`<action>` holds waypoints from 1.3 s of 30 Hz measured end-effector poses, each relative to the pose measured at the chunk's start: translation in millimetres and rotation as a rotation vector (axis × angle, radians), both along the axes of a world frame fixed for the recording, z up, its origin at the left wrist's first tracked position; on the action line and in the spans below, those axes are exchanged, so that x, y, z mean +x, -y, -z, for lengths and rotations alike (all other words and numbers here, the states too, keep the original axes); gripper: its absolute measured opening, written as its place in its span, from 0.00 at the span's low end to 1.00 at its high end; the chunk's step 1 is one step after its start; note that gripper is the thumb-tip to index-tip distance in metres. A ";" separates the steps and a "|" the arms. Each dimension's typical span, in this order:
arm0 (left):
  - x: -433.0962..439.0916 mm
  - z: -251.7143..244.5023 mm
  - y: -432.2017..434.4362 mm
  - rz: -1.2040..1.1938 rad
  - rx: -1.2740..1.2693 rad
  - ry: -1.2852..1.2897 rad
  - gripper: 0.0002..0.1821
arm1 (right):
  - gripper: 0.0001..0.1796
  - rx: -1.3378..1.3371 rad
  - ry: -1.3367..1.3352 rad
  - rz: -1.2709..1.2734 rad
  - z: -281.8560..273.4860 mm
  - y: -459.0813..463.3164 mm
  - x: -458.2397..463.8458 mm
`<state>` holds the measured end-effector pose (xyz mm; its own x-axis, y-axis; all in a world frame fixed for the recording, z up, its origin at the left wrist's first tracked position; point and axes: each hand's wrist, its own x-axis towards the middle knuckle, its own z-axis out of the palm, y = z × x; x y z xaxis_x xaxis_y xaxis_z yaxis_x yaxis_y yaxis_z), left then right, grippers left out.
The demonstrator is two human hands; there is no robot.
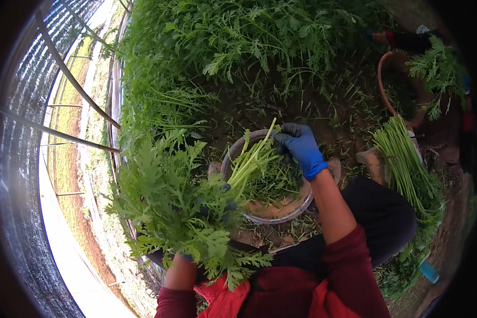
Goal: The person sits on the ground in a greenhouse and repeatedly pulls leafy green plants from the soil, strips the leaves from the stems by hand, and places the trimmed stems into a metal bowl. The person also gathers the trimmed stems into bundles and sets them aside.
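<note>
A bunch of leafy greens with feathery lobed leaves, probably chrysanthemum greens (175,198), lies across my left forearm with its pale stems (250,163) pointing up and right. My left hand (226,206), in a dark blue glove, is wrapped around the bunch and mostly hidden by leaves. At the stem side, my right hand (302,149), gloved in blue, has its fingers curled against the leafy stems; the fingertips are partly hidden. Below both hands stands a round tub (276,218) holding loose leaf trimmings (276,179).
Standing greens (238,35) grow densely ahead, beside bare soil (258,103) with cut stubble. At right lie a bundle of cut greens (401,163), a brown-rimmed tub (381,79) and another person's sleeve (409,41). Curved frame poles (69,75) run along the left.
</note>
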<state>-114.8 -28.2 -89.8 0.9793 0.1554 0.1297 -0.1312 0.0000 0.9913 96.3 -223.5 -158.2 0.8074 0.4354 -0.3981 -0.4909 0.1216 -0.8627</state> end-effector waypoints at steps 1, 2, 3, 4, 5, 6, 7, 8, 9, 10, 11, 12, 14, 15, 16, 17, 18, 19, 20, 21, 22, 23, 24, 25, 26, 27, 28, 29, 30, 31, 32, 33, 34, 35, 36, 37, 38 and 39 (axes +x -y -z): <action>-0.4 -4.4 1.0 0.025 0.122 0.017 0.21 | 0.12 -0.134 0.004 0.106 0.7 8.4 4.6; -0.4 -8.1 3.0 0.055 0.246 0.038 0.21 | 0.14 -0.124 0.092 0.092 -2.6 17.6 8.5; -0.7 -12.2 5.3 0.083 0.356 0.060 0.21 | 0.16 -0.144 0.151 0.086 -9.6 26.9 11.9; 0.7 -15.0 8.1 0.114 0.461 0.079 0.21 | 0.18 -0.235 0.168 0.111 -18.6 32.1 13.2; 1.3 -18.3 11.6 0.146 0.551 0.098 0.20 | 0.19 -0.139 0.231 -0.085 -28.0 31.7 10.7; 3.1 -20.7 15.0 0.180 0.629 0.115 0.20 | 0.19 -0.114 0.254 -0.249 -37.2 27.7 5.6; 4.7 -23.3 18.1 0.221 0.697 0.127 0.20 | 0.18 -0.083 0.312 -0.401 -44.3 18.2 -0.6; 5.8 -25.8 21.3 0.267 0.771 0.141 0.20 | 0.18 -0.113 0.457 -0.406 -49.6 8.8 -7.5; 8.0 -27.0 24.0 0.319 0.841 0.144 0.20 | 0.15 -0.135 0.639 -0.401 -51.9 -2.8 -14.6; 7.9 -29.1 27.3 0.411 0.933 0.226 0.19 | 0.14 -0.090 0.788 -0.411 -51.7 -9.7 -19.3; 10.3 -29.5 28.4 0.477 1.007 0.358 0.17 | 0.14 -0.099 0.770 -0.429 -48.2 -15.5 -24.0; 9.1 -30.9 31.9 0.504 1.091 0.326 0.21 | 0.14 -0.045 0.715 -0.462 -42.0 -21.2 -27.9; 9.5 -30.9 35.5 0.519 1.156 0.319 0.21 | 0.14 0.084 0.604 -0.481 -25.4 -22.7 -28.3; 9.2 -30.7 36.9 0.548 1.192 0.324 0.20 | 0.13 0.024 0.515 -0.387 -16.5 -20.8 -23.9; 8.9 -30.6 37.4 0.541 1.184 0.331 0.14 | 0.13 0.017 0.473 -0.287 -8.1 -19.2 -15.6; 8.0 -30.5 38.4 0.544 1.200 0.355 0.14 | 0.12 -0.004 0.415 -0.198 -2.3 -16.1 -7.1; 7.9 -30.2 38.4 0.546 1.212 0.359 0.14 | 0.14 -0.117 0.489 -0.169 0.2 -10.7 0.7; 7.1 -30.2 39.1 0.556 1.229 0.350 0.14 | 0.15 -0.242 0.543 -0.151 -1.3 -4.0 7.7; 7.2 -30.1 39.0 0.573 1.264 0.347 0.15 | 0.17 -0.437 0.539 -0.134 -5.7 0.7 11.3; 7.1 -30.2 39.4 0.597 1.304 0.332 0.16 | 0.19 -0.309 0.584 -0.172 -11.7 2.7 10.9; 7.2 -30.1 39.7 0.612 1.340 0.324 0.16 | 0.22 -0.249 0.572 -0.214 -21.3 7.3 7.2; 7.3 -29.9 40.2 0.653 1.386 0.304 0.16 | 0.24 -0.218 0.520 -0.277 -31.2 9.7 1.1; 7.5 -29.7 41.1 0.692 1.426 0.292 0.17 | 0.30 -0.307 0.470 -0.538 -42.6 14.0 -1.0; 8.2 -29.3 41.9 0.734 1.448 0.276 0.17 | 0.29 -0.381 0.601 -0.645 -49.8 9.3 -7.6; 8.7 -28.7 43.0 0.732 1.492 0.318 0.15 | 0.29 -0.404 0.787 -0.724 -54.2 1.4 -17.2; 9.1 -28.0 44.1 0.735 1.488 0.325 0.15 | 0.28 -0.389 1.009 -0.770 -56.5 -4.0 -22.9; 9.5 -27.2 44.9 0.738 1.483 0.332 0.15 | 0.25 -0.329 1.020 -0.798 -55.8 -12.3 -27.0; 9.5 -26.2 45.9 0.756 1.478 0.333 0.14 | 0.23 -0.484 1.068 -0.737 -53.3 -17.1 -26.6; 9.2 -25.2 46.4 0.741 1.481 0.357 0.14 | 0.22 -0.585 1.124 -0.696 -49.3 -19.5 -22.8; 8.5 -24.0 46.9 0.740 1.482 0.371 0.14 | 0.21 -0.718 1.156 -0.688 -44.5 -19.2 -17.8; 7.6 -22.8 47.1 0.753 1.495 0.369 0.14 | 0.21 -0.824 1.024 -0.588 -41.1 -15.0 -10.5; 6.7 -21.6 47.0 0.733 1.488 0.394 0.14 | 0.19 -0.668 1.056 -0.483 -37.9 -9.3 -3.4; 5.8 -20.4 46.8 0.729 1.492 0.402 0.15 | 0.17 -0.562 1.044 -0.403 -36.6 -2.9 1.8; 5.3 -19.4 46.1 0.728 1.495 0.413 0.15 | 0.16 -0.481 1.015 -0.328 -35.6 2.0 5.2; 5.0 -18.4 45.6 0.731 1.504 0.417 0.15 | 0.20 -0.473 0.808 -0.522 -36.6 7.4 8.2; 4.8 -17.6 45.3 0.734 1.515 0.422 0.15 | 0.22 -0.549 0.834 -0.664 -37.2 8.8 7.6; 4.7 -17.2 45.5 0.745 1.523 0.435 0.15 | 0.24 -0.622 0.857 -0.806 -38.0 8.7 5.7; 5.0 -16.9 46.1 0.741 1.523 0.426 0.15 | 0.26 -0.632 0.924 -0.930 -38.0 5.5 1.5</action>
